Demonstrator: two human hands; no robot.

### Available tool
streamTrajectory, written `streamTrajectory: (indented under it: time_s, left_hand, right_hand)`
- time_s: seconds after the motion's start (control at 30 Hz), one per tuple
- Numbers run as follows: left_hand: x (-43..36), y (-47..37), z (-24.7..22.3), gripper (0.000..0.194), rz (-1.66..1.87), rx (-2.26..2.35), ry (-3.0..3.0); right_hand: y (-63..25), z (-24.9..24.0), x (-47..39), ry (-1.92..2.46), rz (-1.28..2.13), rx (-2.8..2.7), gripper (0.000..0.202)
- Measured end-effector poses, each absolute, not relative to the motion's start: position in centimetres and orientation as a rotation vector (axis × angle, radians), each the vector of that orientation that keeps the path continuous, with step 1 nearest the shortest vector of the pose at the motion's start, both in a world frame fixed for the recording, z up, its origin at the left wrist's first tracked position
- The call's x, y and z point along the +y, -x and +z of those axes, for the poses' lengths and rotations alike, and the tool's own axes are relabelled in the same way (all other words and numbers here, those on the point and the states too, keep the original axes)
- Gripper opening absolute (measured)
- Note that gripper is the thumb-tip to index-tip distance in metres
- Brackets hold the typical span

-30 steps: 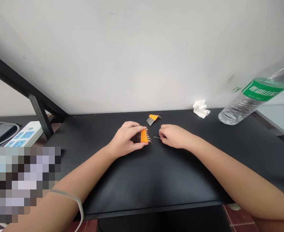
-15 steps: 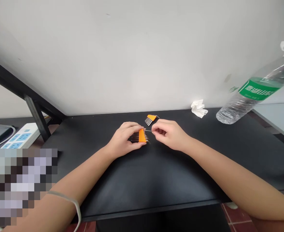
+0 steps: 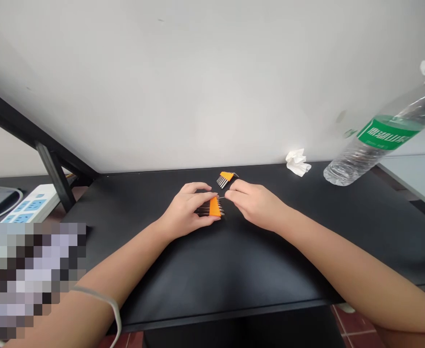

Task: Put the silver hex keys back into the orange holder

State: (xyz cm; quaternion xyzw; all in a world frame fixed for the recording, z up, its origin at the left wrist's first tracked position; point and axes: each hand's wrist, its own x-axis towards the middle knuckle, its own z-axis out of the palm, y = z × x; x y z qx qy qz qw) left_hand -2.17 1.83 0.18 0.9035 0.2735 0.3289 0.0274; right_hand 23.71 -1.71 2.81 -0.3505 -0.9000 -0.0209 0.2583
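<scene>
My left hand (image 3: 183,211) is closed on an orange hex key holder (image 3: 215,207), its fingers along the far edge and its thumb along the near one. Several dark metal keys run through this holder, their ends showing on both sides. At its far right corner, a thin metal hex key (image 3: 222,197) spans the short gap to my right hand (image 3: 254,204). That hand pinches the key, and its fingers hide most of it. Just behind, a second orange holder (image 3: 227,176) with several silvery keys lies on the black tabletop (image 3: 212,270).
A crumpled white tissue (image 3: 298,162) lies against the wall at the back. To its right a large clear plastic bottle (image 3: 357,157) with a green label stands on the table. Beyond the black frame post on the left is a white power strip (image 3: 31,205).
My right hand has turned over slightly, so its back now shows more, and it has come a little closer to the holder. The left hand with the holder has shifted slightly right and nearer me.
</scene>
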Motion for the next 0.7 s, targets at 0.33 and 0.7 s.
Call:
streamTrajectory:
  time_s: [0.33, 0.7]
  left_hand:
    - [1.9, 1.9, 0.2, 0.049, 1.008, 0.772, -2.853]
    - [0.1, 0.8, 1.8, 0.046, 1.139, 0.572, -2.836]
  right_hand:
    - [-23.2, 2.6, -1.9, 0.87, 0.271, -2.343, 0.026]
    - [-21.1, 0.6, -0.9, 0.727, 1.919, -1.329, 0.047]
